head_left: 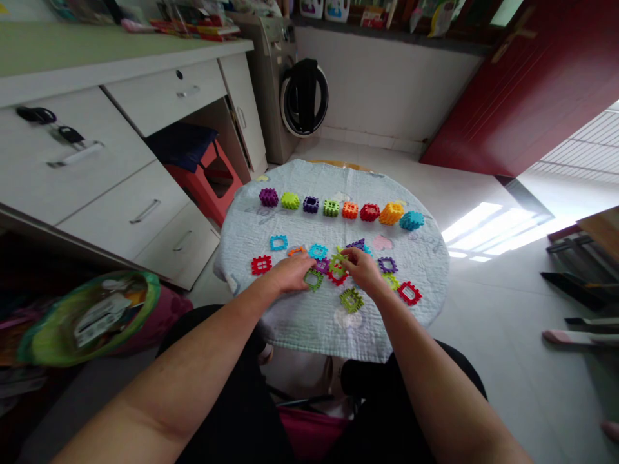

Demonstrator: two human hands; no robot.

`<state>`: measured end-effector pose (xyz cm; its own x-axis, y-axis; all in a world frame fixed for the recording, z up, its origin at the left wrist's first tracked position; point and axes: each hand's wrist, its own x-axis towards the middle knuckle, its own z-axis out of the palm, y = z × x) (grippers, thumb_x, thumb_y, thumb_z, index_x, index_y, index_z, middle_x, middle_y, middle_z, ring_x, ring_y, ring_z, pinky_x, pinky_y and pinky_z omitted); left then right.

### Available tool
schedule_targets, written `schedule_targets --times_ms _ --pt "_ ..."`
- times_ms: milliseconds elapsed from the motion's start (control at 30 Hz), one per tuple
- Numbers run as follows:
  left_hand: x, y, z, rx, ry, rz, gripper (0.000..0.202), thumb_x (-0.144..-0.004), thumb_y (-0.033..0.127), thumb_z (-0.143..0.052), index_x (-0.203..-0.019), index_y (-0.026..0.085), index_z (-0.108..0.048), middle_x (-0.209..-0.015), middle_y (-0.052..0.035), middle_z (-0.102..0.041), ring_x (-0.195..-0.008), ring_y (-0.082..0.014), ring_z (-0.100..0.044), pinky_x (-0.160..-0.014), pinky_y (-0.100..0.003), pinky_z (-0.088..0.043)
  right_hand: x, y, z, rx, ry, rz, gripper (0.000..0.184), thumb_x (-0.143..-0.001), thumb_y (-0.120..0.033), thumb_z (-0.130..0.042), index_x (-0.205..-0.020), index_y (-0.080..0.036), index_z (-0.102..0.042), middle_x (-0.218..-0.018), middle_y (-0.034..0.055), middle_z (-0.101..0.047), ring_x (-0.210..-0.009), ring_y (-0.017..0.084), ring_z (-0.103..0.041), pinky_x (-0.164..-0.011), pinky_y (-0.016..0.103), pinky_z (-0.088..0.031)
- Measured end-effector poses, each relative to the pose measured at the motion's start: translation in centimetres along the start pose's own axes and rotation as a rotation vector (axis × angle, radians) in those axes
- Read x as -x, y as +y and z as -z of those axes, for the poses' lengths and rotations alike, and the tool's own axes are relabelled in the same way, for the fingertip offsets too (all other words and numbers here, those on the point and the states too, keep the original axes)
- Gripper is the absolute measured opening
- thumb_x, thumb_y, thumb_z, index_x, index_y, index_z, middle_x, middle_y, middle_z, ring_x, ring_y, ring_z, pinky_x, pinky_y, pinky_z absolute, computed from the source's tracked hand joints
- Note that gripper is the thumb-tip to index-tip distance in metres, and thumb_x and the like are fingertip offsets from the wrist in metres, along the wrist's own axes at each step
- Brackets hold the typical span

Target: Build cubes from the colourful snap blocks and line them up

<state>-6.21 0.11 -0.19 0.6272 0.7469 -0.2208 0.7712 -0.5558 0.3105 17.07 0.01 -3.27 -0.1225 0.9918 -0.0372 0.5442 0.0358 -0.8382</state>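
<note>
Two white bottles (337, 9) on the sill are carrying labels too small to read. A pale blue patterned cloth (290, 325) is covering the counter (343, 165), whose wooden edge is showing at the far side. The person's right hand (362, 267) is holding a lime-green piece (338, 263) near the middle of the cloth; its grip is closing thumb and fingers together at the piece's edge. The piece is looking like an openwork plastic panel with notched edges, and it is overlapping a red piece (338, 278). The left hand (293, 274) is resting low with fingers partly curled, its grip lying just beside a green frame (313, 280); whether it is having hold of anything, one cannot tell. Around the hands, a blue frame (278, 243), a red window-like panel (262, 265), a purple frame (387, 265) and an olive-green piece (352, 300) are lying loose. Beyond them, eight colour-sorted stacks (331, 207) are forming a row, running from purple on the left to blue on the right.
</note>
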Motion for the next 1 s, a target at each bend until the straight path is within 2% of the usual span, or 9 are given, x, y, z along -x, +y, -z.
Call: schedule_targets --times_ms 133,300,467,600,667,767,833,900,1000 --pt "-0.2 0.8 -1.3 -0.041 0.033 0.028 0.044 -0.071 0.022 -0.067 -0.114 0.022 -0.057 -0.114 -0.0068 -0.058 -0.105 -0.0232 -0.057 -0.088 -0.031 -0.046 -0.9 -0.4 -0.1 0.014 0.015 -0.015 0.027 -0.077 -0.024 -0.055 -0.1 -0.014 -0.065 -0.07 -0.0008 -0.061 -0.06 0.013 -0.052 -0.059 0.025 -0.04" --pt "-0.3 1.1 -1.3 -0.064 0.042 0.019 0.039 -0.072 0.02 -0.064 -0.11 0.019 -0.056 -0.112 -0.008 -0.059 -0.106 -0.0243 -0.057 -0.091 -0.033 -0.046 -0.7 -0.9 0.1 0.12 -0.055 0.017 0.024 -0.077 -0.016 -0.055 -0.098 -0.017 -0.068 -0.087 0.0043 -0.07 -0.076 0.016 -0.061 -0.073 0.028 -0.046" --pt "-0.3 1.4 -1.0 -0.073 0.057 0.077 0.042 -0.068 0.024 -0.07 -0.107 0.018 -0.055 -0.11 -0.0092 -0.061 -0.106 -0.026 -0.057 -0.089 -0.034 -0.047 -0.7 -1.0 -0.1 0.161 0.127 0.013 0.042 -0.075 -0.008 -0.051 -0.113 -0.017 -0.063 -0.104 0.0094 -0.068 -0.087 0.017 -0.064 -0.082 0.032 -0.049" --pt "-0.1 1.6 -0.5 -0.086 0.052 0.111 0.021 -0.076 0.015 -0.06 -0.096 0.02 -0.058 -0.1 -0.007 -0.065 -0.098 -0.0234 -0.06 -0.083 -0.032 -0.047 -0.3 -1.4 0.9 0.273 0.172 0.084 0.042 -0.074 -0.009 -0.051 -0.113 -0.017 -0.062 -0.114 0.0108 -0.061 -0.095 0.018 -0.061 -0.088 0.034 -0.047" --pt "-0.1 1.7 -0.4 -0.113 0.083 0.119 0.015 -0.081 0.011 -0.052 -0.089 0.02 -0.06 -0.095 -0.0066 -0.065 -0.097 -0.0223 -0.06 -0.084 -0.032 -0.047 0.6 -2.0 1.8 0.37 0.094 0.113 0.031 -0.075 -0.01 -0.052 -0.103 -0.018 -0.064 -0.105 0.0086 -0.063 -0.091 0.018 -0.06 -0.085 0.032 -0.045" --pt "0.1 2.0 -0.2 -0.178 0.136 0.123 0.02 -0.086 0.008 -0.043 -0.087 0.019 -0.06 -0.095 -0.0086 -0.064 -0.101 -0.0228 -0.057 -0.089 -0.035 -0.045 2.7 -3.1 3.0 0.53 -0.118 0.1 0.013 -0.079 -0.012 -0.054 -0.084 -0.019 -0.063 -0.082 0.0039 -0.064 -0.077 0.016 -0.057 -0.073 0.028 -0.041" --pt "0.4 2.1 -0.2 -0.19 0.083 0.105 0.018 -0.083 0.008 -0.048 -0.09 0.019 -0.06 -0.1 -0.0098 -0.062 -0.104 -0.0241 -0.056 -0.092 -0.036 -0.044 4.2 -3.6 3.4 0.625 -0.25 0.066 0.005 -0.079 -0.017 -0.058 -0.081 -0.019 -0.062 -0.079 0.0031 -0.064 -0.074 0.015 -0.056 -0.068 0.027 -0.038" --pt "0.8 2.2 0.0 -0.153 -0.03 0.075 0.019 -0.076 0.014 -0.061 -0.094 0.018 -0.059 -0.108 -0.0103 -0.06 -0.108 -0.0261 -0.054 -0.094 -0.037 -0.043 5.5 -3.9 3.3 0.717 -0.335 0.023 0.012 -0.078 -0.027 -0.065 -0.088 -0.019 -0.062 -0.087 0.0053 -0.065 -0.077 0.017 -0.058 -0.066 0.027 -0.037" --pt "1.6 1.6 0.4 -0.038 -0.146 0.017 0.041 -0.064 0.027 -0.076 -0.1 0.019 -0.058 -0.117 -0.0092 -0.056 -0.112 -0.0278 -0.052 -0.095 -0.036 -0.042 6.8 -4.2 2.3 0.835 -0.383 -0.033 0.04 -0.074 -0.041 -0.072 -0.104 -0.018 -0.06 -0.103 0.0117 -0.063 -0.084 0.022 -0.06 -0.068 0.03 -0.04"
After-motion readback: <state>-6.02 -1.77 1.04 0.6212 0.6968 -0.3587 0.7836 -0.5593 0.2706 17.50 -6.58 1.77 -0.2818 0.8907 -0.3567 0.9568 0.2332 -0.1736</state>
